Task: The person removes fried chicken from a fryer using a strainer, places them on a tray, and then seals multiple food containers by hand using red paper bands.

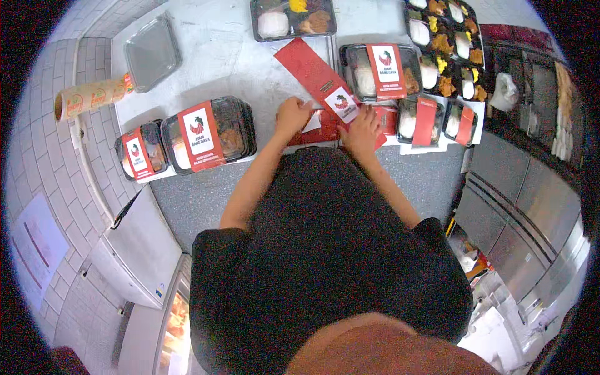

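Observation:
A long red paper sleeve (307, 70) with a white printed patch lies slantwise before me on the white table. My right hand (363, 129) rests with spread fingers on its lower end. My left hand (294, 115) is just left of the strip, fingers bent together near a small white piece; whether it grips that piece is unclear. Beneath and between my hands lie more red sleeves (318, 136). A lidded meal box (351, 77) with a red band stands beyond my right hand. Left of my left hand is a banded stack of meal boxes (232, 133).
A smaller banded box (157, 150) stands at the left edge. Farther back are an empty clear lid (152, 56), a printed paper roll (96, 98) and a filled meal box (290, 21). Several filled boxes (443, 42) and small banded boxes (424, 122) stand at right.

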